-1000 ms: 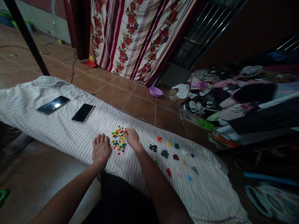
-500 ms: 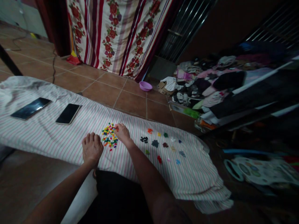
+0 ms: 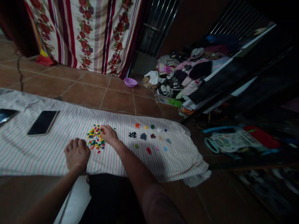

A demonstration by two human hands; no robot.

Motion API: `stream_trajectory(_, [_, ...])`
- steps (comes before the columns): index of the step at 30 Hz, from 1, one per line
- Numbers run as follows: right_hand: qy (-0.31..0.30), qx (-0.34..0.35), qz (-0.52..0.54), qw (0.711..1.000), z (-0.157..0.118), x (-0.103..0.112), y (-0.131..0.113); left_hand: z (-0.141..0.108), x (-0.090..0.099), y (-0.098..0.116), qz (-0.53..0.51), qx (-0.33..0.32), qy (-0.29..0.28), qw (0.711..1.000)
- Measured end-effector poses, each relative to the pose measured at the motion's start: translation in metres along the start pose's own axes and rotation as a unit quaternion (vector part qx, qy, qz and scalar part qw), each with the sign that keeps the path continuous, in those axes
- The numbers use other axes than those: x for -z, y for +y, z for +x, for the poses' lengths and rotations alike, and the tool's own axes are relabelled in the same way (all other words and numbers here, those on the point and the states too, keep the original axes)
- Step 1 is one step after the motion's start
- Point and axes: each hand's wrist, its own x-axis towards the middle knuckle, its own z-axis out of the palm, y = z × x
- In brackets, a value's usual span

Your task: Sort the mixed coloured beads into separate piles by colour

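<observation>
A heap of tiny multicoloured plastic pieces (image 3: 95,137) lies on a striped white bedsheet (image 3: 56,155). The fingertips of my right hand (image 3: 108,134) touch the heap's right edge, and whether they pinch a piece is too small to tell. My left hand (image 3: 77,154) rests on the sheet just left of the heap, its fingers curled and nothing showing in them. To the right stand small separate clusters by colour, such as black pieces (image 3: 132,134) and blue-grey pieces (image 3: 143,136). A smartphone (image 3: 43,123) lies face up further left.
A second phone (image 3: 6,115) sits at the sheet's left edge. Beyond the sheet are brown floor tiles (image 3: 118,101), a purple plastic basin (image 3: 130,82), a floral curtain (image 3: 88,34) and a large heap of clothes (image 3: 184,74). A patterned baby toy (image 3: 230,141) lies at the right.
The whole scene has slid left and slightly down as the view turned right. My right hand stays at the heap's edge, and my left hand sits a little lower, beside the heap.
</observation>
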Motion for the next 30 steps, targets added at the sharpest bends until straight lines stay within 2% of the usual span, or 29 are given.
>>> stream_trajectory(4, [0.018,-0.026,-0.005,0.999,-0.006,0.006,0.006,0.000,0.000,0.001,-0.005,0.003,0.002,1.000])
stream_trajectory(10, [0.063,-0.064,0.009,0.996,-0.016,0.020,0.017,0.001,0.009,0.004,-0.003,0.011,-0.024,1.000])
stream_trajectory(15, [0.103,-0.072,0.045,0.991,-0.020,0.034,0.037,0.003,0.017,0.009,-0.007,0.017,-0.040,0.999])
stream_trajectory(21, [0.177,-0.126,0.043,0.975,-0.035,0.071,0.089,0.003,0.017,0.009,-0.010,0.024,-0.046,0.999])
stream_trajectory(25, [0.222,-0.192,0.023,0.956,-0.054,0.107,0.137,0.002,0.015,0.008,-0.008,0.019,-0.043,0.999])
stream_trajectory(30, [0.262,-0.313,-0.032,0.912,-0.077,0.146,0.187,0.002,0.014,0.008,-0.007,0.027,-0.046,0.999])
